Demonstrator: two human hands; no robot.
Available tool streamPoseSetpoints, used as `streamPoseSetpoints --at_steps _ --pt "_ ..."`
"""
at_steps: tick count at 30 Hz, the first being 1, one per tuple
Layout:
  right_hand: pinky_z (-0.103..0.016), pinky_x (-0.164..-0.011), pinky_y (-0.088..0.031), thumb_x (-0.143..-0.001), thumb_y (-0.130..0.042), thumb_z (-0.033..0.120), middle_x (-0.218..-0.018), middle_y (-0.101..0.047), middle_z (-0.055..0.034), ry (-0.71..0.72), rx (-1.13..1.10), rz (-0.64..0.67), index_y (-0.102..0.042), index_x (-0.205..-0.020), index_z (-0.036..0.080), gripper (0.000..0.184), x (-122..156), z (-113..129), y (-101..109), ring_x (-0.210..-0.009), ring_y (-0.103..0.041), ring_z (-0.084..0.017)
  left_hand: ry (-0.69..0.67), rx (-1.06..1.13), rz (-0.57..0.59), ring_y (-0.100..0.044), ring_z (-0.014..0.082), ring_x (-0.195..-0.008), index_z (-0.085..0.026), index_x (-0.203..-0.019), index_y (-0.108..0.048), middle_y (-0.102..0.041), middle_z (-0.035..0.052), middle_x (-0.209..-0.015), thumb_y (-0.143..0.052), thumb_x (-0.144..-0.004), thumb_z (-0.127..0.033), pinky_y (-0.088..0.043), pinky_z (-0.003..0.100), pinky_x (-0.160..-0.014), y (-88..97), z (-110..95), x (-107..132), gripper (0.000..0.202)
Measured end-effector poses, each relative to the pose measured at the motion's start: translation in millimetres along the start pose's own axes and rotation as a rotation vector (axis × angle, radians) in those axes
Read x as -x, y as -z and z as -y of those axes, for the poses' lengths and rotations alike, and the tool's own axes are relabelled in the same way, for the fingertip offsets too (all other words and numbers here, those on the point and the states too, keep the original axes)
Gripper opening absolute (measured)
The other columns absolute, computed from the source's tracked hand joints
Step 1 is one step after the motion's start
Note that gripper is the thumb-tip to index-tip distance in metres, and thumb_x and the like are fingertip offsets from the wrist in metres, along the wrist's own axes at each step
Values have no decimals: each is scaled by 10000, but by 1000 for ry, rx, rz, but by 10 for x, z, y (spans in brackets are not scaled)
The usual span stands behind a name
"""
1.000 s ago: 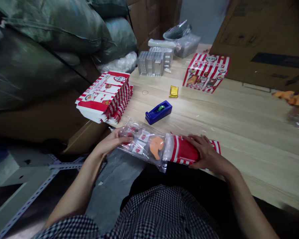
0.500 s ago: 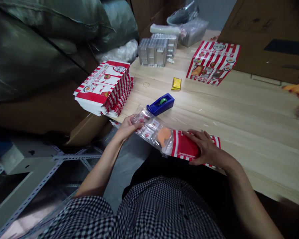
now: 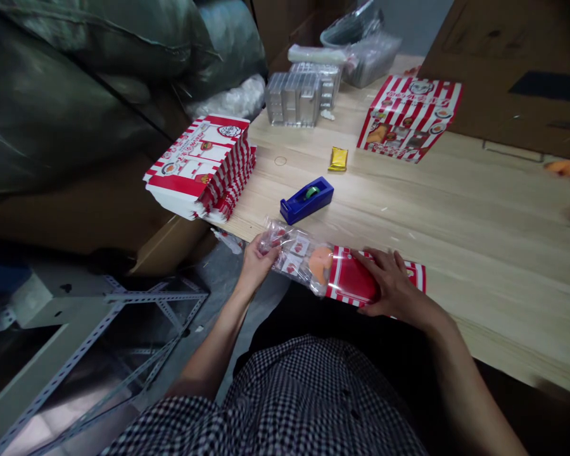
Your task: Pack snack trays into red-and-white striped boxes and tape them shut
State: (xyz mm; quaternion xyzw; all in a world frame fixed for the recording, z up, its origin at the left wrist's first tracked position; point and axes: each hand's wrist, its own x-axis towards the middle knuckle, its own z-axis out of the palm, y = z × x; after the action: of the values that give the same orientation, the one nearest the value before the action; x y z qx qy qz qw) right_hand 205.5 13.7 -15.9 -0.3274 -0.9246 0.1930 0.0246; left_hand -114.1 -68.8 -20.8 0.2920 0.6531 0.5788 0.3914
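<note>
Pinching the clear packet (image 3: 292,253) in a nearly closed left hand (image 3: 258,259), now slid deeper into the red-striped carton (image 3: 354,278) gripped under the half-spread right hand (image 3: 393,286), so partly sheathed between both hands

Frame centre: my bag (image 3: 292,254) is clear, crinkled, glossy plastic film, my carton (image 3: 354,278) smooth printed card with a slight sheen, tape dispenser (image 3: 304,204) smooth plastic. Tabletop (image 3: 494,253) at right looks smooth wood-grain; yellow packet (image 3: 337,159) above centre is shiny, foil-like, trays (image 3: 292,101) at top centre clear, hard plastic. Upper-right box (image 3: 479,63) reads as matt cardboard, my shirt (image 3: 304,399) at bottom matt cloth.
</note>
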Motion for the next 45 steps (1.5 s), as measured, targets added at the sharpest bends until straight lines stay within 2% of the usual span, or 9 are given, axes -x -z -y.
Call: streamPoseSetpoints --at_steps 5,15,20,23,26,30,34,40,45 --pt "-688 -1192 -128 -662 -818 404 -1498 -386 -182 10 18 -5 -165 -1612 284 1159 -9 -23 -27 -1423 -344 -446 -65 -87 -59 -562 87 -584 -161 -1120 -689 -719 9 -850 -781 -707 -249 -421 173 -534 -68 14 60 433" --pt "-673 -1195 -125 -697 -810 476 -1508 -358 -211 6 13 -22 -151 -1610 267 1146 -11 56 -53 -1435 -330 -430 88 114 -42 -672 164 -796 -173 -1169 -638 -727 59 -1009 -813 -712 -331 -528 257 -718 -192 177 358 515" --pt "-648 -1212 -108 -677 -831 442 -1511 -365 -197 15 -12 -44 -169 -1603 280 1150 -30 156 -84 -1441 -332 -419 28 -218 217 -685 235 -943 -210 -1310 -593 -727 93 -1139 -698 -870 -402 -543 363 -848 -340 51 501 492" --pt "-647 -1213 -107 -714 -799 460 -1513 -367 -183 -7 -52 -76 -164 -1601 296 1104 -23 165 -100 -1444 -339 -408 -121 -458 121 -651 278 -1096 -200 -1410 -539 -667 132 -1297 -681 -890 -408 -497 428 -976 -314 -72 532 578" --pt "-663 -1205 -98 -720 -793 462 -1509 -366 -173 -40 -71 -115 -173 -1596 311 1084 -14 189 -101 -1437 -345 -415 -240 -507 67 -660 260 -1085 -194 -1316 -637 -688 123 -1267 -628 -925 -331 -487 406 -996 -228 -134 486 414" --pt "-674 -1201 -84 -722 -798 474 -1527 -344 -158 -89 -78 -195 -153 -1596 337 1095 15 374 -46 -1435 -333 -426 -201 -425 100 -695 225 -860 -198 -1196 -723 -771 79 -1038 -684 -879 -291 -532 346 -855 -187 -172 381 332" --pt "-692 -1193 -86 -729 -798 452 -1517 -338 -153 -155 -75 -296 -128 -1593 352 1098 60 656 -7 -1425 -334 -439 -224 -416 184 -695 249 -966 -204 -1110 -772 -772 84 -1069 -634 -929 -332 -518 367 -907 -239 -332 386 261" --pt "-729 -1160 -129 -694 -803 436 -1494 -350 -160 -257 -101 -476 -117 -1584 367 1126 131 872 -102 -1375 -379 -454 -493 -628 321 -429 297 -1379 -289 -1127 -778 -567 76 -1450 -553 -983 -333 -312 540 -1172 -371 -571 551 271" --pt "-719 -1148 -154 -700 -777 448 -1477 -369 -153 -306 -102 -531 -128 -1581 369 1097 236 868 -175 -1356 -397 -438 -381 -511 488 -278 288 -1507 -290 -1181 -758 -414 58 -1599 -457 -1022 -380 -185 567 -1237 -479 -481 573 351"
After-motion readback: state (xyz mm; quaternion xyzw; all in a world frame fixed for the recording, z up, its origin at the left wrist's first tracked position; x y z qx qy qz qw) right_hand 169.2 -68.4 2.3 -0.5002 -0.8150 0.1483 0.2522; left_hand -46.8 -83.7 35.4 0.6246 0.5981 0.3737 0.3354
